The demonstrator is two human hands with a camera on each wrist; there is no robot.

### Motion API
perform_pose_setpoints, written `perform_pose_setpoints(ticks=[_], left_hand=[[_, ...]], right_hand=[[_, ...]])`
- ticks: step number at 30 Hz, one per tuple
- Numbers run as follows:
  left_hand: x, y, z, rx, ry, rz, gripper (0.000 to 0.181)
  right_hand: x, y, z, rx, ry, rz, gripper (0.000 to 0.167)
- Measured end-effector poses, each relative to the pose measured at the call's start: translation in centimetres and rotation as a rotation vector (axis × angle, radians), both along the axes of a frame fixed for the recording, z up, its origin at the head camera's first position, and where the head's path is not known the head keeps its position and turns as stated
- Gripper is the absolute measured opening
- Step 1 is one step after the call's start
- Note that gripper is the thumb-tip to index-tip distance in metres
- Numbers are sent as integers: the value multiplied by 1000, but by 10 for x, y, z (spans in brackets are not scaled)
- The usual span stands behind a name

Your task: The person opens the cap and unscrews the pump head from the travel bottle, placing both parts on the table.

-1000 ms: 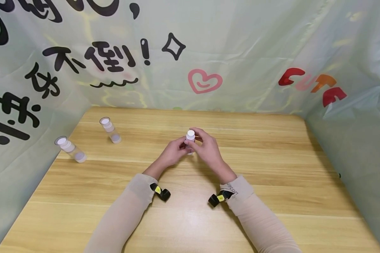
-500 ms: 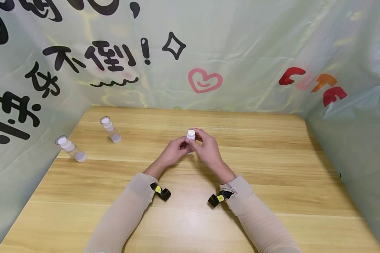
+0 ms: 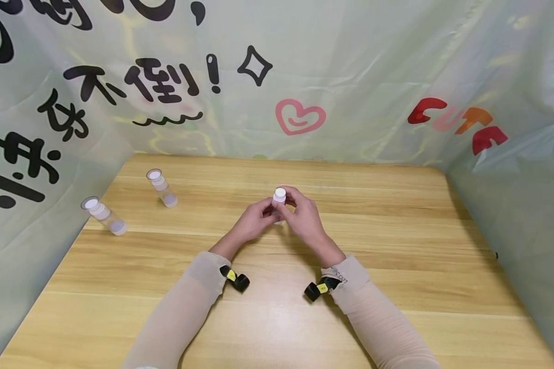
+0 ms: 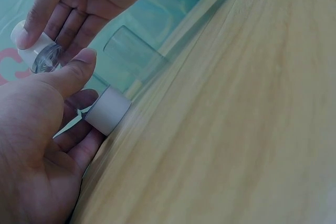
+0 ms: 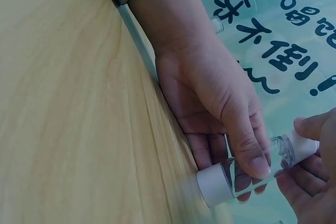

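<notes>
A small clear bottle with a white top stands upright between both hands in the head view. My left hand grips its lower body; in the left wrist view the fingers of this hand are curled round the body just above the white base. Higher up, my right hand pinches the white top, with its thumb on the side of that top. A clear open cylinder is behind the base. In the right wrist view, fingers partly cover the clear body.
Two similar bottles with white tops and clear covers are at the table's left: one farther back, the other near the left edge. A printed cloth hangs round the back and sides of the wooden table.
</notes>
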State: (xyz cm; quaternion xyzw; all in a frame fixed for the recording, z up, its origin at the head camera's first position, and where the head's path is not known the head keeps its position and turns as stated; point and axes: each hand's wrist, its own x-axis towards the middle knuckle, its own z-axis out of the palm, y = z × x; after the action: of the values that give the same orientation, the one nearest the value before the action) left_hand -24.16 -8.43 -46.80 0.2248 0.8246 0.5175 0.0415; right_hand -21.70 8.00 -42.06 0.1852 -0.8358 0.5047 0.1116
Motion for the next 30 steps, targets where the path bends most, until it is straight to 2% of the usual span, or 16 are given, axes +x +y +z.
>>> perform_pose_setpoints(ticks=[17, 30], left_hand=[[1, 0, 1, -6, -16, 1, 35], [1, 0, 1, -25, -9, -1, 38]], right_hand=[[0, 2, 1, -6, -44, 12, 33], [0, 4, 5, 20, -92, 47, 38]])
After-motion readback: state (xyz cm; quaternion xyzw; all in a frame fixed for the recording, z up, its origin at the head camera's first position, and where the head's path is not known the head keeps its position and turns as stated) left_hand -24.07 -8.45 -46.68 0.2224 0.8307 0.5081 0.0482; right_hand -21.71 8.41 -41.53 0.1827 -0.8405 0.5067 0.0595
